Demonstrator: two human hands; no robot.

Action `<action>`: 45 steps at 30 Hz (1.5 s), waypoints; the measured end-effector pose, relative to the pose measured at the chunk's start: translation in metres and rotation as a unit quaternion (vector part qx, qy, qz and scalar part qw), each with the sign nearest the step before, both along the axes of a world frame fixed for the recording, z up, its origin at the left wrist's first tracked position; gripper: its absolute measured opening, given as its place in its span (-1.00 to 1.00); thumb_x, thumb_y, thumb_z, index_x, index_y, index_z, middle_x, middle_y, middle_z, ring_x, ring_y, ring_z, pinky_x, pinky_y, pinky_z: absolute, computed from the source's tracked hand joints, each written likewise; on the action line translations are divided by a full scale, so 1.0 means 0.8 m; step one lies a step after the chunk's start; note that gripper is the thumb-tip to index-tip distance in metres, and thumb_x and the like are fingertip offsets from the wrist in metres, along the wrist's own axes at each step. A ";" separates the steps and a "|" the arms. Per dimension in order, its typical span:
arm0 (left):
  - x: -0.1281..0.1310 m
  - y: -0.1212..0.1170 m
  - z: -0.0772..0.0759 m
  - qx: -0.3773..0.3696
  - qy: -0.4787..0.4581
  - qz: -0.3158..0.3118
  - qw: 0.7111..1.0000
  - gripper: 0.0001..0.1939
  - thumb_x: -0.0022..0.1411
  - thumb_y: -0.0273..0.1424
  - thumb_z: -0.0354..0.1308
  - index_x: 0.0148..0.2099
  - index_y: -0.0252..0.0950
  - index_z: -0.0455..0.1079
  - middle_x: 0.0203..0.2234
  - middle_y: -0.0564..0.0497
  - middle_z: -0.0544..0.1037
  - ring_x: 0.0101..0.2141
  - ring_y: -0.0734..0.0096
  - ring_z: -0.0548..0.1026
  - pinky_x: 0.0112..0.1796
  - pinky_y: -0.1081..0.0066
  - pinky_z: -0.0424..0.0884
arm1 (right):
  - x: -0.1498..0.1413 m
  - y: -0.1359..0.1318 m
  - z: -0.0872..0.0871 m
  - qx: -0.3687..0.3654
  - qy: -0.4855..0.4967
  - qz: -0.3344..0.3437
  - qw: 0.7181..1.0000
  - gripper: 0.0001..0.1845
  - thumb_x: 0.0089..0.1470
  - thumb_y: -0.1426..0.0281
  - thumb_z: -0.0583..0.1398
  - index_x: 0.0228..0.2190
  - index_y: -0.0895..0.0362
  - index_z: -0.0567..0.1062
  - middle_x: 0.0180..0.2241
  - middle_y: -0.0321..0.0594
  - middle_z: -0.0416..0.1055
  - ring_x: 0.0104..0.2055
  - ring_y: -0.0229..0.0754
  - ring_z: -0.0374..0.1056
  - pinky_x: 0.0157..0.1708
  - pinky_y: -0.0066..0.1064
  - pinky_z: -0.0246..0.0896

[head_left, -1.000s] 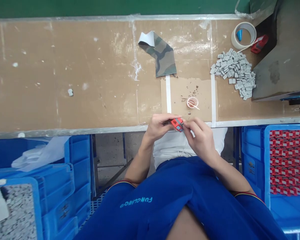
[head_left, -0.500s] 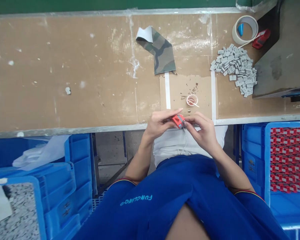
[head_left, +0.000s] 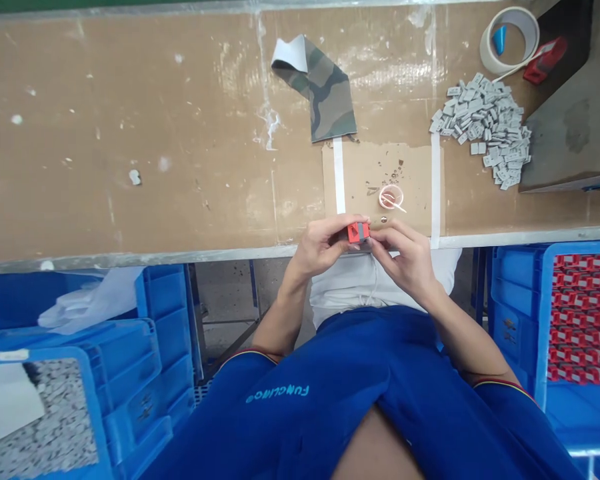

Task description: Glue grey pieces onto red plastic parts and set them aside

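Note:
Between my two hands, at the table's front edge, is a small red plastic block with a grey band. My left hand grips it from the left, thumb below and fingers above. The fingertips of my right hand pinch together at its right end; whether they hold a separate small piece there is hidden. Just beyond the hands stands a small clear cup with reddish contents and a thin white stick leaning in it. Dark specks lie on the cardboard around the cup.
A heap of small grey-white tiles lies at right, near a tape roll and another red piece. A camouflage strip lies ahead. Blue crates flank me: red parts at right, grey pieces at left.
The red block has turned slightly and now sits more level between my hands. My camera view has shifted a little; both hands keep their hold.

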State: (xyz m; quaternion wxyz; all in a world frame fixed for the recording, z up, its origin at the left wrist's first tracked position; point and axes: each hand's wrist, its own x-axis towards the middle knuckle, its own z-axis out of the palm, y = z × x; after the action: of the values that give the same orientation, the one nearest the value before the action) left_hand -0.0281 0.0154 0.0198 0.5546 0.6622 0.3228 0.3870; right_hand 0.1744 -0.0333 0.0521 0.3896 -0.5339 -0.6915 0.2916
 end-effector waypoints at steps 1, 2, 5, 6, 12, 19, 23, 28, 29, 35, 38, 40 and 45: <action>-0.001 0.000 0.000 -0.004 -0.002 -0.003 1.000 -0.58 0.29 -0.49 0.34 0.19 -0.21 0.58 0.05 -0.13 0.71 -0.02 0.23 0.70 -0.02 0.37 0.63 | 0.000 0.000 0.000 -0.003 -0.003 0.001 1.000 -0.81 0.35 0.38 0.20 -0.29 0.10 0.60 -0.37 -0.20 0.49 -0.40 -0.25 0.39 -0.38 -0.38 0.37; -0.002 -0.001 -0.001 -0.008 -0.003 -0.004 1.000 -0.58 0.28 -0.48 0.35 0.18 -0.21 0.58 0.05 -0.14 0.71 -0.02 0.23 0.70 -0.01 0.37 0.63 | -0.001 0.000 0.000 -0.003 -0.004 0.000 1.000 -0.80 0.35 0.38 0.20 -0.31 0.10 0.60 -0.39 -0.21 0.48 -0.42 -0.25 0.38 -0.40 -0.39 0.36; -0.003 -0.001 -0.002 -0.012 -0.001 -0.007 1.000 -0.59 0.28 -0.41 0.38 0.17 -0.22 0.58 0.04 -0.14 0.71 -0.03 0.24 0.70 -0.02 0.38 0.62 | -0.001 -0.002 0.004 0.002 -0.004 -0.002 1.000 -0.81 0.35 0.39 0.19 -0.30 0.11 0.59 -0.37 -0.20 0.50 -0.40 -0.25 0.40 -0.39 -0.39 0.37; -0.003 -0.001 -0.002 -0.012 0.000 -0.011 1.000 -0.59 0.29 -0.38 0.39 0.18 -0.22 0.58 0.02 -0.14 0.72 -0.05 0.25 0.71 -0.03 0.39 0.62 | 0.000 -0.003 0.006 0.006 -0.004 0.003 1.000 -0.82 0.35 0.40 0.19 -0.29 0.11 0.58 -0.35 -0.18 0.52 -0.38 -0.24 0.42 -0.37 -0.39 0.38; 0.000 -0.001 -0.004 -0.058 -0.027 -0.038 0.997 -0.52 0.34 -0.22 0.36 0.24 -0.27 0.51 -0.09 -0.16 0.73 -0.15 0.28 0.72 -0.11 0.42 0.64 | 0.008 0.000 0.014 -0.029 -0.028 0.048 0.998 -0.90 0.31 0.43 0.21 -0.28 0.10 0.54 -0.22 -0.13 0.61 -0.29 -0.20 0.51 -0.27 -0.37 0.42; -0.003 -0.001 -0.005 -0.062 -0.023 -0.029 0.997 -0.55 0.34 -0.18 0.35 0.18 -0.29 0.53 -0.21 -0.12 0.73 -0.24 0.29 0.72 -0.20 0.44 0.64 | 0.009 0.012 0.012 -0.060 -0.076 0.062 0.993 -0.85 0.25 0.45 0.20 -0.40 0.11 0.47 -0.46 -0.29 0.44 -0.46 -0.28 0.29 -0.40 -0.44 0.15; -0.005 0.000 -0.006 -0.076 -0.018 -0.024 0.997 -0.52 0.33 -0.15 0.36 0.17 -0.32 0.52 -0.19 -0.13 0.73 -0.25 0.30 0.72 -0.19 0.43 0.64 | 0.003 0.015 0.016 -0.075 -0.078 0.052 0.993 -0.86 0.24 0.46 0.21 -0.40 0.12 0.48 -0.46 -0.28 0.43 -0.47 -0.28 0.27 -0.40 -0.44 0.12; -0.003 0.003 -0.007 -0.095 -0.064 -0.024 0.993 -0.44 0.30 -0.05 0.36 0.19 -0.29 0.51 -0.04 -0.19 0.73 -0.07 0.19 0.73 -0.06 0.36 0.65 | 0.001 0.017 0.028 -0.094 -0.045 0.048 0.993 -0.83 0.28 0.42 0.22 -0.38 0.14 0.56 -0.42 -0.23 0.54 -0.43 -0.26 0.36 -0.36 -0.42 0.20; -0.003 0.004 -0.007 -0.100 -0.069 -0.025 0.992 -0.42 0.30 -0.04 0.36 0.20 -0.29 0.51 -0.03 -0.20 0.72 -0.03 0.16 0.72 -0.04 0.35 0.64 | 0.002 0.017 0.030 -0.107 -0.024 0.050 0.993 -0.81 0.29 0.41 0.21 -0.37 0.14 0.58 -0.40 -0.22 0.57 -0.41 -0.25 0.39 -0.34 -0.41 0.24; -0.001 0.005 -0.006 -0.117 -0.071 -0.022 0.990 -0.39 0.32 -0.01 0.33 0.23 -0.31 0.48 0.03 -0.26 0.70 0.06 0.06 0.70 0.03 0.28 0.64 | 0.005 0.021 0.034 -0.189 0.107 0.052 0.975 -0.79 0.26 0.36 0.22 -0.30 0.19 0.65 -0.32 -0.16 0.66 -0.35 -0.21 0.54 -0.31 -0.41 0.41; 0.000 0.006 -0.005 -0.113 -0.077 -0.016 0.990 -0.43 0.32 -0.04 0.35 0.20 -0.32 0.50 0.03 -0.27 0.70 0.05 0.05 0.70 0.03 0.26 0.64 | 0.003 0.025 0.036 -0.206 0.107 0.049 0.971 -0.80 0.23 0.34 0.26 -0.32 0.20 0.64 -0.35 -0.16 0.65 -0.39 -0.22 0.52 -0.36 -0.41 0.39; 0.001 0.006 -0.005 -0.114 -0.081 -0.011 0.990 -0.44 0.30 -0.06 0.37 0.17 -0.35 0.51 -0.01 -0.27 0.71 0.02 0.05 0.71 0.01 0.27 0.64 | 0.002 0.028 0.038 -0.211 0.090 0.048 0.972 -0.81 0.20 0.35 0.26 -0.35 0.20 0.63 -0.37 -0.15 0.65 -0.40 -0.22 0.51 -0.35 -0.40 0.38; -0.002 0.007 -0.005 -0.122 -0.076 -0.008 0.990 -0.45 0.27 -0.05 0.39 0.10 -0.37 0.54 -0.09 -0.22 0.73 -0.07 0.14 0.73 -0.06 0.33 0.65 | -0.001 0.031 0.038 -0.234 0.066 0.055 0.968 -0.84 0.17 0.39 0.25 -0.40 0.19 0.58 -0.44 -0.18 0.61 -0.44 -0.24 0.45 -0.40 -0.42 0.33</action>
State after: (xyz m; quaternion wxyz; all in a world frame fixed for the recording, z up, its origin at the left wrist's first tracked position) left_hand -0.0299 0.0213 0.0161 0.6572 0.5609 0.3194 0.3892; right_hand 0.1733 -0.0082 0.0827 0.2816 -0.5508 -0.6055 0.5007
